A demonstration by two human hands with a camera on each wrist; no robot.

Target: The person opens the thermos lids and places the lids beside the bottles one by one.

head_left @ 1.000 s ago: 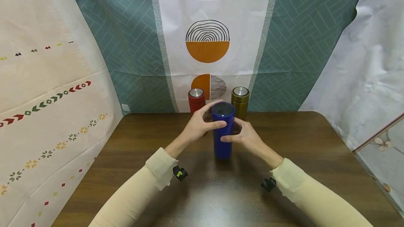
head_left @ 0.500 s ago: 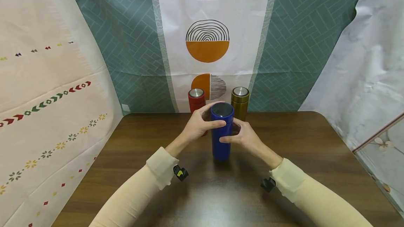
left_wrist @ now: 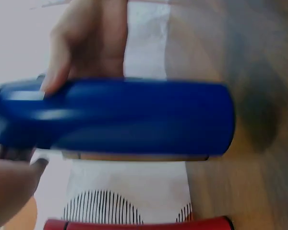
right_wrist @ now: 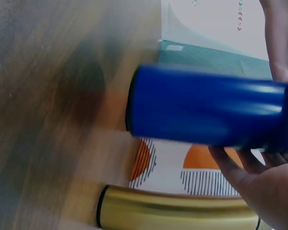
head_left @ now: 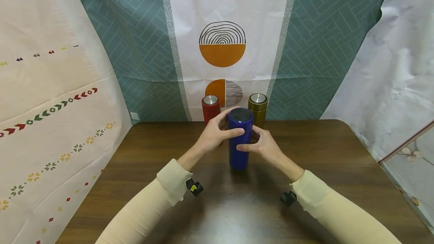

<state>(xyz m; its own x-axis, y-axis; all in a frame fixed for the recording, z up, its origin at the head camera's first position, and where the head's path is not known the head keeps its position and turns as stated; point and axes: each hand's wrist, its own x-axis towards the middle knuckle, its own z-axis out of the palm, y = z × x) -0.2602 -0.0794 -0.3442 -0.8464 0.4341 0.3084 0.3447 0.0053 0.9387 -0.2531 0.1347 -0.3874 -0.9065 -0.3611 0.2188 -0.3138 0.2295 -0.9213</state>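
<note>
Both hands hold a blue thermos flask (head_left: 239, 150) with a dark lid top, roughly upright. My left hand (head_left: 214, 134) grips it near the top, its thumb across the front. Lower on the other side, my right hand (head_left: 266, 147) grips the body. In the left wrist view the blue flask (left_wrist: 149, 117) is lifted off the table, its base apart from a dark shadow. Far fingers of both hands are partly hidden behind it. Behind stand a red flask (head_left: 211, 110), partly covered by the left hand, and a gold flask (head_left: 257, 114), both with silver lid tops.
The brown wooden table (head_left: 152, 146) has rounded far corners. A teal and white patterned cloth (head_left: 142, 48) hangs behind it. Pale cloths hang on the left and right. Dark wrist cameras (head_left: 194, 187) sit below both cuffs.
The blue flask shifted slightly left and down, then back right and a little up, tilting slightly. The hands keep their grip; the red and gold flasks have not moved.
</note>
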